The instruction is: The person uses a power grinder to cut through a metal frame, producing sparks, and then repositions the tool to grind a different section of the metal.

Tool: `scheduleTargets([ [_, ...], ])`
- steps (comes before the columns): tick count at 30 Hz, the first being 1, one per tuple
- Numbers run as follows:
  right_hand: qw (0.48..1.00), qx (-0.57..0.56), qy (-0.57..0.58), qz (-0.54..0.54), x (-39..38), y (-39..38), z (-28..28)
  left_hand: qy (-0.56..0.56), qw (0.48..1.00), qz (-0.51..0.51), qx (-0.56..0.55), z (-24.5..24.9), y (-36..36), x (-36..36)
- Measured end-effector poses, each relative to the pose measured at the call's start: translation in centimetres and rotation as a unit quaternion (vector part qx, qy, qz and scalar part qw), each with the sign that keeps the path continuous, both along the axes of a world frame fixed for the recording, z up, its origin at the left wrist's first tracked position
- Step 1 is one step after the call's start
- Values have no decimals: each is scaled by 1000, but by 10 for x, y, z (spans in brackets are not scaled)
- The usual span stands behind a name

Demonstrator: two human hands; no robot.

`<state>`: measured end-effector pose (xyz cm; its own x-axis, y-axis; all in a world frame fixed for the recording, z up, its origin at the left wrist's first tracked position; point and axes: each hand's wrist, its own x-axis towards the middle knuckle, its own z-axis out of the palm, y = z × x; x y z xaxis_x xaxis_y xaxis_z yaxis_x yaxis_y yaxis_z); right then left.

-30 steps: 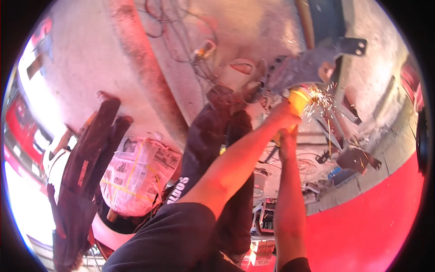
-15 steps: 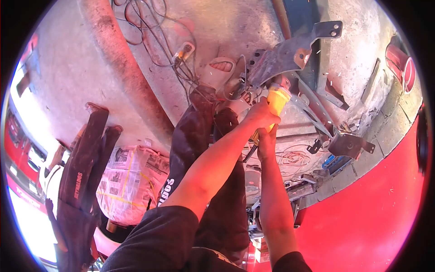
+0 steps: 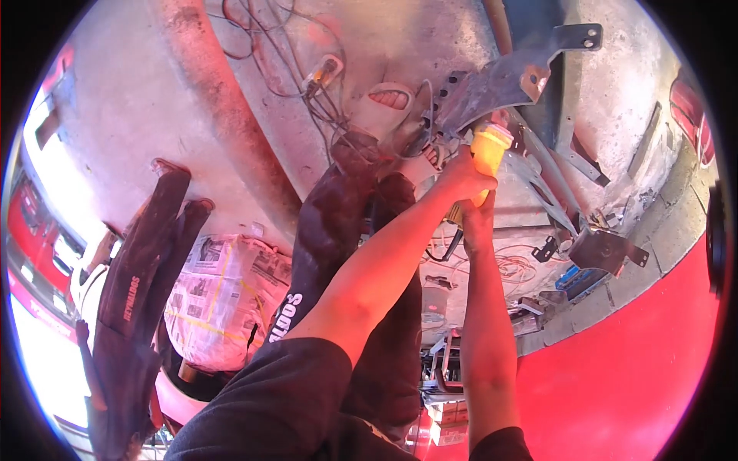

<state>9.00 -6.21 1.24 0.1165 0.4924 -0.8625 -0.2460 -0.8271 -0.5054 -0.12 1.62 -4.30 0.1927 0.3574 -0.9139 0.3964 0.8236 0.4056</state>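
Note:
A yellow power tool, which looks like an angle grinder, is held in both my hands. My left hand wraps round its body close to the head, and my right hand is closed on the rear part. The tool's head lies at the lower edge of a curved dark metal bracket. That bracket has a row of holes on its left side and a tab with two holes at upper right. Its exact contact with the tool is hard to make out.
Tangled cables lie on the concrete floor. Metal strips and another dark bracket are at right, above a red surface. A newspaper-wrapped bundle is at lower left, beside another person's dark-trousered legs.
The whole view has shifted, placing the bracket, tool and hands slightly farther right. White specks scattered around the tool earlier are no longer distinct. Both hands keep their hold.

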Motion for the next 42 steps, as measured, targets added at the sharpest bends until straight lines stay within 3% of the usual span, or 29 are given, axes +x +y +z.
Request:
scheduleTargets([
  [8, 1000, 15, -19, 18, -7, -11, -1, 9, 1000, -16, 1, -5, -9, -4],
  [16, 999, 39, 35, 3, 1, -6, -4, 28, 999, 2, 30, -12, -10, 9],
  [20, 986, 104, -94, 86, 14, -60, -39, -28, 997, -10, 66, -28, -32, 5],
  [22, 996, 71, -33, 30, -2, -27, -5, 108, 989, -35, 89, 1, -23, 3],
  [25, 999, 19, -12, -42, -6, -21, 8, 66, 992, -92, 55, 16, -7, 2],
  [28, 998, 19, 5, -65, 4, -5, 25, 66, 993, -70, 72, -8, -17, 17],
  [32, 997, 53, -17, -50, 13, -23, -8, 15, 998, -3, 66, -31, -32, 21],
  [33, 998, 8, -68, 6, 14, -22, -10, 1, 998, 9, 60, -29, -31, 19],
  [36, 997, 57, -28, -48, 2, -16, -4, -91, 993, 70, 34, 8, -7, 13],
  [37, 997, 51, -34, -52, -2, -3, 14, -117, 992, 50, 28, 4, -4, 8],
  [40, 986, -98, -99, 87, -4, 9, 26, -107, 993, 59, 0, 5, -2, -5],
  [41, 995, -44, -85, 32, -13, -2, 12, -107, 993, 43, -6, 6, -1, -9],
  [42, 991, -40, -121, 44, -18, -6, 6, -108, 994, 25, -9, 9, 3, -11],
])
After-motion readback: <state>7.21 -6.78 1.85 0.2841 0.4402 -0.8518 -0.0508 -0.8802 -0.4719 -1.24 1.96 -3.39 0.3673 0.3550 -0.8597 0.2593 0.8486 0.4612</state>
